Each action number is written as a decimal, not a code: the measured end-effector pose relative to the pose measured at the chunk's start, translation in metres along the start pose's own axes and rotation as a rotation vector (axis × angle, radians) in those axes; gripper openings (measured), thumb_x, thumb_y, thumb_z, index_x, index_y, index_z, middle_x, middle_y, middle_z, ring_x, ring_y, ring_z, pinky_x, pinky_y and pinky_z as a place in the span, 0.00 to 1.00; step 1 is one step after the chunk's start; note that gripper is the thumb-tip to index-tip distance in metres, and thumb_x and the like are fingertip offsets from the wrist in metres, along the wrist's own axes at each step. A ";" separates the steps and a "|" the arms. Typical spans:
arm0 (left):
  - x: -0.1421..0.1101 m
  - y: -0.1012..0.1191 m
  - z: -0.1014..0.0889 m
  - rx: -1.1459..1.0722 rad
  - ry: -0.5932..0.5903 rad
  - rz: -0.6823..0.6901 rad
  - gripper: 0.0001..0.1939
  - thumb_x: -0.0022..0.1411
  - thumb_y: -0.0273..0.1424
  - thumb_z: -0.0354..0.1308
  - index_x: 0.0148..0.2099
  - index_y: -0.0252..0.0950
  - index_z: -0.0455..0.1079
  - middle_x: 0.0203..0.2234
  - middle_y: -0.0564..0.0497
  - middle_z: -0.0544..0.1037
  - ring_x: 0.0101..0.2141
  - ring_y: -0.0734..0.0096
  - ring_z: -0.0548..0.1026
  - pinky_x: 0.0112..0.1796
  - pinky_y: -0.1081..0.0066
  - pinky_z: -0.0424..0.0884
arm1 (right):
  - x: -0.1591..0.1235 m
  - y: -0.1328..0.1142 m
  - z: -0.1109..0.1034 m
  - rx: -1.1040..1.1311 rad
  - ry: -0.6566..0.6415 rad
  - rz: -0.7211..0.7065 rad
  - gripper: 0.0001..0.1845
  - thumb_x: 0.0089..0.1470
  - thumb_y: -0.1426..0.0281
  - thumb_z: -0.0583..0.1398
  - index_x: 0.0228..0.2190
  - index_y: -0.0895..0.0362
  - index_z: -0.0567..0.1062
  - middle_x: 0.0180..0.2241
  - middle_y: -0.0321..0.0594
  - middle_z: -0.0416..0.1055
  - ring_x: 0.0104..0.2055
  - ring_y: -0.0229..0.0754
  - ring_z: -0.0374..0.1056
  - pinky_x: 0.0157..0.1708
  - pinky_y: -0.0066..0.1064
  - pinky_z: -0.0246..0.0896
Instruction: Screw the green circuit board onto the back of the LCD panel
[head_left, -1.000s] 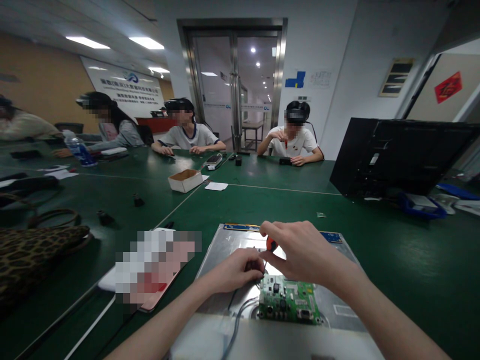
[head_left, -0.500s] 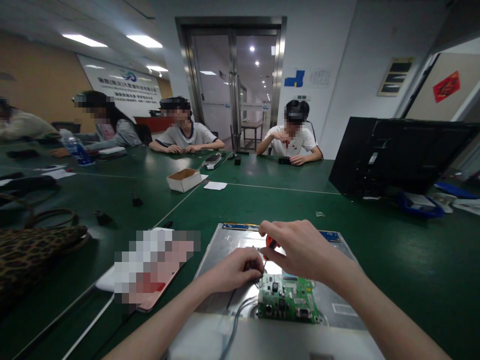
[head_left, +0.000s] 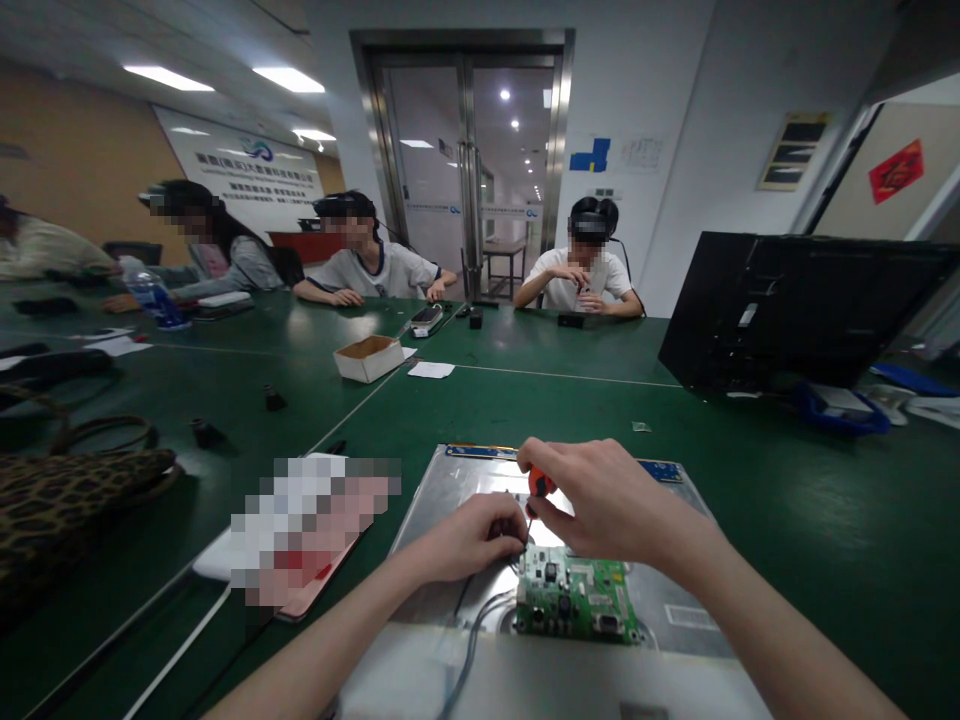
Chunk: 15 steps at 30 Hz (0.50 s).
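Observation:
My right hand (head_left: 607,500) grips the orange and black handle of a screwdriver (head_left: 538,484), which points down. Its thin shaft meets the upper left corner of a green circuit board (head_left: 577,595). Beside that corner my left hand (head_left: 487,535) is closed, thumb and fingers pinched around the screwdriver's tip; whether a small part sits between them is hidden. The board lies on a silver metal display panel (head_left: 690,590), with a blue strip board (head_left: 480,453) along the panel's far edge. Grey cables (head_left: 472,640) run from the board's left side toward me.
Left of the panel lie a white phone (head_left: 217,555) and a pink one (head_left: 304,598), both partly blurred. A white box (head_left: 367,360) stands farther off. A black monitor (head_left: 795,310) is at the right. Several people sit across the green table (head_left: 847,540).
The screwdriver's handle has turned slightly in my right hand, while both hands stay in place. Across the table, one person has moved a hand to the right; another has raised a hand.

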<state>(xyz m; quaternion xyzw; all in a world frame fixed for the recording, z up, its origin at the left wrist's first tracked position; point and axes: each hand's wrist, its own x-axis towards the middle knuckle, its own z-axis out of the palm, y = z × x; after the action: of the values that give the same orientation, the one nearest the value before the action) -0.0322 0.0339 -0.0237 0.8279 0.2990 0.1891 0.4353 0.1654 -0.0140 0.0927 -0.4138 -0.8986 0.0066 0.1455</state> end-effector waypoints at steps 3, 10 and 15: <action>0.000 0.001 0.000 0.013 0.018 -0.007 0.05 0.56 0.22 0.56 0.37 0.33 0.69 0.29 0.53 0.72 0.29 0.71 0.69 0.31 0.73 0.64 | 0.001 0.000 0.000 0.012 0.002 -0.006 0.07 0.54 0.69 0.58 0.37 0.55 0.66 0.32 0.36 0.75 0.27 0.37 0.66 0.23 0.29 0.42; -0.001 0.003 -0.001 0.054 0.025 -0.003 0.04 0.56 0.22 0.57 0.36 0.33 0.69 0.27 0.54 0.71 0.28 0.72 0.68 0.31 0.73 0.63 | 0.003 -0.002 0.000 -0.007 0.006 0.031 0.05 0.52 0.72 0.57 0.34 0.55 0.66 0.30 0.35 0.74 0.26 0.36 0.65 0.23 0.28 0.41; -0.002 0.001 0.000 0.079 0.018 0.017 0.04 0.58 0.23 0.56 0.37 0.33 0.69 0.29 0.53 0.72 0.30 0.70 0.68 0.32 0.72 0.63 | 0.002 -0.003 0.000 0.009 0.004 0.041 0.08 0.50 0.72 0.56 0.35 0.56 0.66 0.31 0.37 0.74 0.28 0.37 0.66 0.24 0.29 0.43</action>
<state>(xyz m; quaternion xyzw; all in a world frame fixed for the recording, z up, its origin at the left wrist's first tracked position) -0.0332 0.0326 -0.0230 0.8452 0.3030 0.1882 0.3981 0.1620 -0.0145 0.0936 -0.4317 -0.8895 0.0128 0.1492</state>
